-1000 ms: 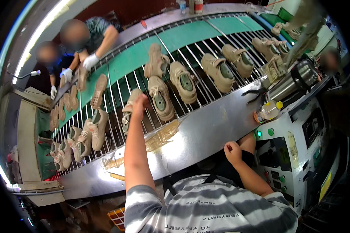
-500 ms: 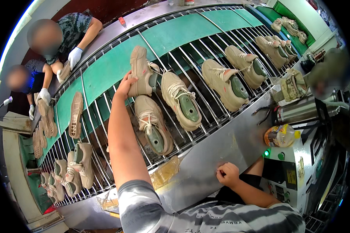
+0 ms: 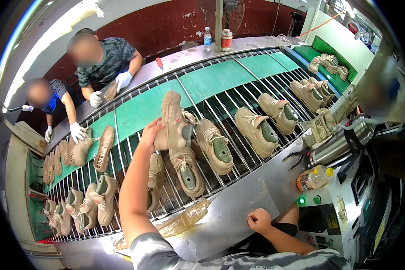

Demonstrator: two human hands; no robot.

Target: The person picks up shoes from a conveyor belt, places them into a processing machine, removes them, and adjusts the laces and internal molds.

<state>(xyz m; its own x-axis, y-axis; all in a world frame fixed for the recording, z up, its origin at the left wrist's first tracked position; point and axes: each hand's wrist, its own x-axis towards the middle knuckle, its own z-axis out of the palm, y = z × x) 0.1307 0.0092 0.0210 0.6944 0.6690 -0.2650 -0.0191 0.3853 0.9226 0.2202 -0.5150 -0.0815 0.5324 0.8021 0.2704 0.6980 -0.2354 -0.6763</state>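
Note:
My left hand [image 3: 150, 133] grips a beige lace-up shoe [image 3: 170, 128] by its sole side, toe pointing away, tilted on its side above the metal rod rack [image 3: 166, 196]. Just below it, another beige shoe [image 3: 187, 173] with a green shoe last inside lies on the rods. One more shoe [image 3: 154, 189] is partly hidden by my left forearm. To the right stand further shoes on lasts, the closest being a laced shoe [image 3: 214, 146]. My right hand [image 3: 259, 220] is curled into a loose fist by the metal front panel, with nothing visible in it.
A green strip [image 3: 207, 87] runs along the rack's far side, with a loose sole [image 3: 104, 148] near its left end. Several shoes stand at left. Two co-workers in white gloves handle shoe parts across the rack. At right are a steel flask [image 3: 342, 141], a plastic bottle [image 3: 315, 177] and a control box [image 3: 319, 220].
The view has tilted upward, showing more of the far wall. My left hand still holds the shoe; a shoe beside my forearm has come into sight. The co-workers' gloved hands have shifted.

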